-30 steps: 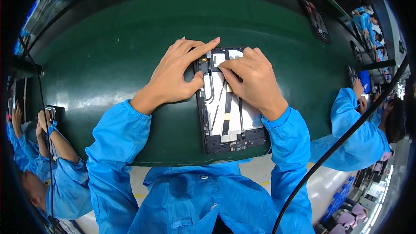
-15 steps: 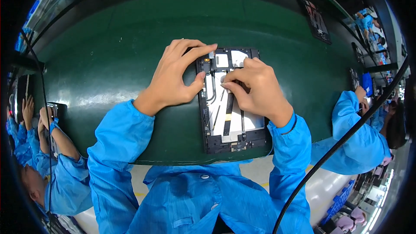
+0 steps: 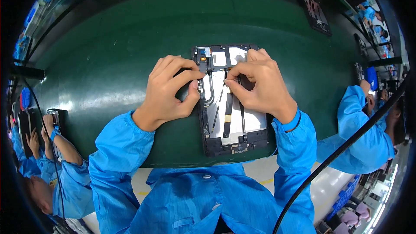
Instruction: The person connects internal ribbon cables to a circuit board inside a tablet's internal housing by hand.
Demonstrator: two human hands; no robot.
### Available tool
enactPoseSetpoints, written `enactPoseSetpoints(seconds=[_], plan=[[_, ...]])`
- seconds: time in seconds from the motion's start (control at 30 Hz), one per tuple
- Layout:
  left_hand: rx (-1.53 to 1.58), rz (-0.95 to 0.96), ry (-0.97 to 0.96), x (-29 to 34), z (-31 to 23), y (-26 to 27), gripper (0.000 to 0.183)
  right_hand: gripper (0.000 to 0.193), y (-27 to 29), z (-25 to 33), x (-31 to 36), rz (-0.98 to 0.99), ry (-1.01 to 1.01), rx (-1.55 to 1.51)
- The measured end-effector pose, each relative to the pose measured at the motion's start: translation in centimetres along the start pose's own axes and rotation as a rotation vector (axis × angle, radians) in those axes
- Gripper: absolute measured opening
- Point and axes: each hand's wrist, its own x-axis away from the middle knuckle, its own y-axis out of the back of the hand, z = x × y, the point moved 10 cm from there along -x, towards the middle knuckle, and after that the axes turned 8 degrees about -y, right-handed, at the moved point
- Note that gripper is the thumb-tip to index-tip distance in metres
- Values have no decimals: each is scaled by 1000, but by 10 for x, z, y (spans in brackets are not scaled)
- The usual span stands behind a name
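An opened tablet (image 3: pixel 255 125) lies on the table in front of me, its black frame around a pale metal inside crossed by dark ribbon cables. My right hand (image 3: pixel 262 84) is over its upper middle, thumb and index finger pinched on the upper end of a thin black cable (image 3: pixel 222 93). At the tablet's upper left edge is my left hand (image 3: pixel 171 89), its thumb and index finger apart. The index fingertip touches the frame near a black wire (image 3: pixel 212 91). What lies under the right fingers is hidden.
The green table (image 3: pixel 117 73) surrounds the tablet. Another opened device (image 3: pixel 314 11) lies at the far right. Co-workers in blue sit at left (image 3: pixel 71 177) and right (image 3: pixel 364 134). A thick black cable (image 3: pixel 338 149) hangs across the lower right.
My left hand has drawn back toward me, its index finger leaving the tablet's top corner for the left edge. The right hand keeps its pinch, almost in place.
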Motion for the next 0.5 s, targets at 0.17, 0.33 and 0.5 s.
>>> enactPoseSetpoints(seconds=[0.17,0.33,0.5], plan=[[-13,28,12,-5,-5,0,27,4,1,1,1,-21,23,-26],[-44,61,44,-8,-12,-3,29,3,5,-1,2,-52,19,-52],[-164,91,-51,-7,-24,-12,25,8,15,-19,2,-129,-72,-38]])
